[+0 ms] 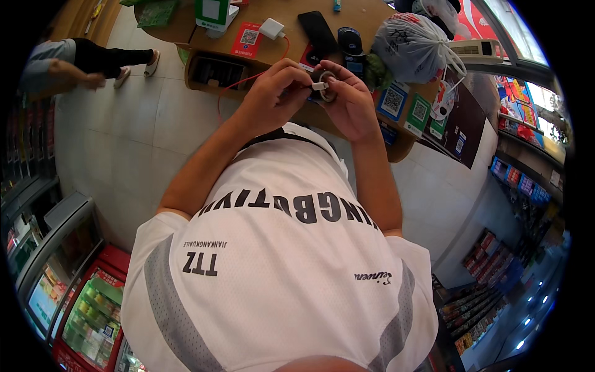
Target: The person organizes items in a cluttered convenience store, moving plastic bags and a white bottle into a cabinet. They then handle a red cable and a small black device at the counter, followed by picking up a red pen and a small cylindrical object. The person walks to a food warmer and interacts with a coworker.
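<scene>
Both of my hands are raised together over the near edge of the wooden counter (274, 9). My left hand (276, 93) pinches a small white piece (320, 86), possibly a cable plug, by its dark end. Between the thumb and fingers of my right hand (351, 104) is a ring-shaped roll of tape (331, 96). The white piece lies across the ring, close to my right thumb. A red cable (241, 82) runs from a white charger block (272, 29) and passes behind my left forearm; its far end is hidden.
On the counter lie a black phone (318, 31), a dark mouse-shaped device (349, 42) and a tied plastic bag (409, 46). Printed-code cards (393, 101) line the right front. At left another person (69, 65) is on the tiled floor. A red-framed drinks fridge (93, 316) stands lower left.
</scene>
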### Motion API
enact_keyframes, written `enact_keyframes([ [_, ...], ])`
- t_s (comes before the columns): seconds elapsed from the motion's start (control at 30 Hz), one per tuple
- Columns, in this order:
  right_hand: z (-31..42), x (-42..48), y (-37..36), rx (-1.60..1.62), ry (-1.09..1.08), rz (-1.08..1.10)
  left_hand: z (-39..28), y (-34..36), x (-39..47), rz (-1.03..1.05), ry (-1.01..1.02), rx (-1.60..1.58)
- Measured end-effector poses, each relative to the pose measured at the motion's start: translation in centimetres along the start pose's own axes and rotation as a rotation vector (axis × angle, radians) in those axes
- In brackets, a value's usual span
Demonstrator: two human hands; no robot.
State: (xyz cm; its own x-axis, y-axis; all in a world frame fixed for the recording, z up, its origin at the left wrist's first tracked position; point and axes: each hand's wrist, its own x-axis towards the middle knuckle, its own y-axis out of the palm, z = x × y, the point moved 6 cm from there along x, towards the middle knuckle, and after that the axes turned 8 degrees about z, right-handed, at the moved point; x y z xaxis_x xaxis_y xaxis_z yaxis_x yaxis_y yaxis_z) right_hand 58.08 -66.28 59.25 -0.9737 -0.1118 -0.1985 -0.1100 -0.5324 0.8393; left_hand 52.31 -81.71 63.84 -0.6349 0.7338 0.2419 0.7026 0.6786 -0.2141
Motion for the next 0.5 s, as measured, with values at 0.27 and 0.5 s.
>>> enact_keyframes([
  [0.27,0.5,0.3,1.1,-0.021,0.017,0.018,-0.5,-1.1,-0.4,-0.121,0.157,0.101],
  [0.5,0.4,0.5,1.0,0.028,0.003,-0.045,-1.7,-1.2,-0.4,-0.176,0.195,0.228],
])
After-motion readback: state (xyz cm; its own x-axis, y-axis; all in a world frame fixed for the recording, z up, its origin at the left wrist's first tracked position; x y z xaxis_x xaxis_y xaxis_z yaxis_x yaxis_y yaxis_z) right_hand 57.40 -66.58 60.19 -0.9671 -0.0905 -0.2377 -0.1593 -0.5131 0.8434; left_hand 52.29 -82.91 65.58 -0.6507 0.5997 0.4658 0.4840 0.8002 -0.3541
